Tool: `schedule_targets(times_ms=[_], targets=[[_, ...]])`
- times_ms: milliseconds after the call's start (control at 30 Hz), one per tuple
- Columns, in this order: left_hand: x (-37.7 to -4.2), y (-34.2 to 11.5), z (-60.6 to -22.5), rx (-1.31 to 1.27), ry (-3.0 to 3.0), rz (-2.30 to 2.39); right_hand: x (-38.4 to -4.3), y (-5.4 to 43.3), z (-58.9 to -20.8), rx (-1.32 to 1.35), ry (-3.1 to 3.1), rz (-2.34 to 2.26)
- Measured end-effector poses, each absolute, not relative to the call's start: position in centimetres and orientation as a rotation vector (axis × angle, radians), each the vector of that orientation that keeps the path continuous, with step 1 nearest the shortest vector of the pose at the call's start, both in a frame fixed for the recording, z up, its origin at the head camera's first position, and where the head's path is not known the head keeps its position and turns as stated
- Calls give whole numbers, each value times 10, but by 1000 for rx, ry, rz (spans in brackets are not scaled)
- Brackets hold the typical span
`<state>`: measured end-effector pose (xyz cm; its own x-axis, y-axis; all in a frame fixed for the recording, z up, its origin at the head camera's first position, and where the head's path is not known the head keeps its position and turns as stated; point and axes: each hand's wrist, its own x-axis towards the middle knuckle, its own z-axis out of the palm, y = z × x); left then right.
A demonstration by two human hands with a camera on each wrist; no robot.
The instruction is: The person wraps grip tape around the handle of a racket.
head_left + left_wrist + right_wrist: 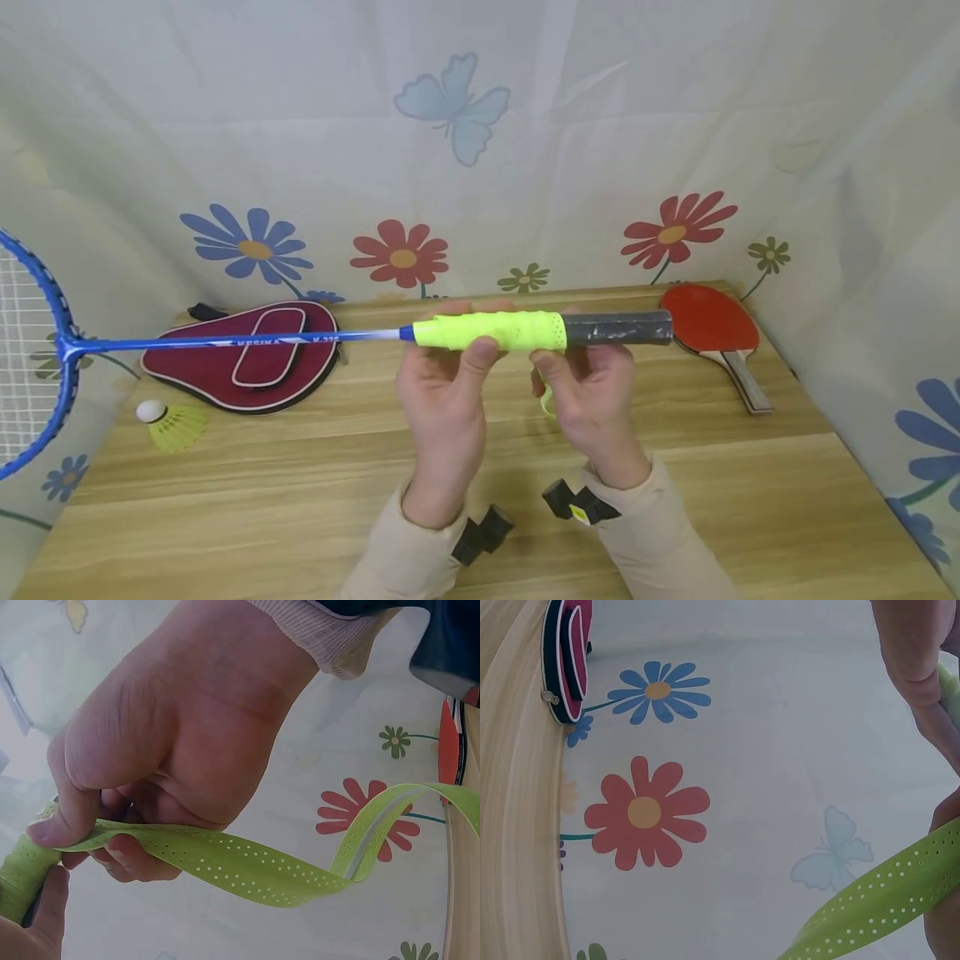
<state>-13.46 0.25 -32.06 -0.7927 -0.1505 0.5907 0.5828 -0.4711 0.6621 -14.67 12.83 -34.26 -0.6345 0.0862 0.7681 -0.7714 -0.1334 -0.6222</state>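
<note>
A blue badminton racket [187, 340] is held level above the table, its head cut off at the left edge of the head view. Neon yellow-green perforated grip tape [517, 330] covers the front of its handle; the rear part [618, 327] is bare and black. My left hand [442, 396] grips the wrapped part, thumb in front. At the edge of the wrap, my right hand [596, 404] pinches the tape between thumb and fingers. In the left wrist view, the loose tape [247, 870] runs out from the right hand [180, 720] in a twisting strip.
On the wooden table [300, 500], a maroon racket case [202, 375] and a yellow shuttlecock [176, 423] lie at left. A red table tennis paddle [708, 321] lies at the back right. Flower-printed cloth [300, 150] stands behind and at both sides.
</note>
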Motion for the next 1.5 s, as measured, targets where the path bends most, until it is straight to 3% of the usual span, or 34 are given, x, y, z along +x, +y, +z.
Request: schedule_targets(times_ms=[500,900,1233,1500], targets=[[-134,1,-318,-536,-1292,-2313,-153,124,-347,770,-1492,1745],[-133,-1,-314,-496,-1410,-2390,-152,129,-350,905,-1360,1955],[-134,-2,-314,-970,-1255,-2338,-153,127,-348,839,-1295,1959],[-133,-5,-316,-805,-1339,-2267,-155,127,-347,793,-1295,1926]])
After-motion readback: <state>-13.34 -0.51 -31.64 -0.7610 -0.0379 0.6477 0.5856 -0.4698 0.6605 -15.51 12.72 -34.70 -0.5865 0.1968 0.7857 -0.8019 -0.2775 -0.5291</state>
